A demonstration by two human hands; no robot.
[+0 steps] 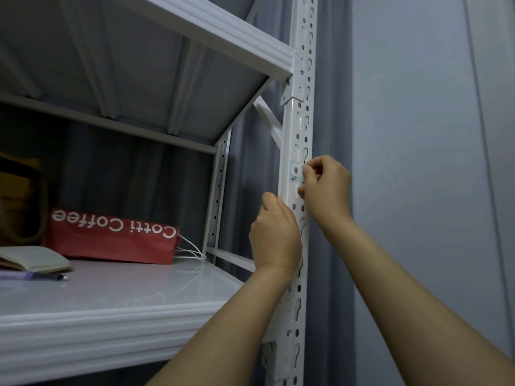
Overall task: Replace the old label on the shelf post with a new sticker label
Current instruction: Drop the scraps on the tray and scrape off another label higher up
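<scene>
The old label (294, 171) sits on the front face of the white shelf post (299, 129), level with the right hand (326, 185), a pale scrap with a dark smudge at its lower edge. It looks thin, limp and weightless, likely to tear rather than lift whole, so the best hold is a lifted edge or corner, peeled slowly and flat to the metal. The right hand's grip is pinched closed at the label's right edge, seemingly on a small pale strip. The left hand (274, 232) is curled closed against the post just below, steadying it. Behind, a red paper bag (111, 235) lies on the shelf (117, 310).
</scene>
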